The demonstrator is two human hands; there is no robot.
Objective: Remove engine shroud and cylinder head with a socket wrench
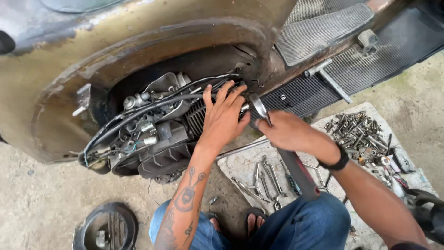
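Observation:
A scooter engine (157, 129) with black cables and cooling fins sits exposed inside the open side of a worn brown scooter body (138, 41). My left hand (224, 115) lies flat on the engine's finned cylinder, fingers spread against the cables. My right hand (286, 132) grips a long metal tool (296, 171) with a red and black handle; its shiny head (257, 107) rests at the engine's right end, beside my left fingertips. My knees in blue jeans (300, 222) are below.
A white cloth (245, 166) on the concrete floor carries several wrenches (263, 183) and a heap of bolts and nuts (358, 132). A round black cover (107, 227) lies at lower left. The ribbed footboard (360, 69) runs to the upper right.

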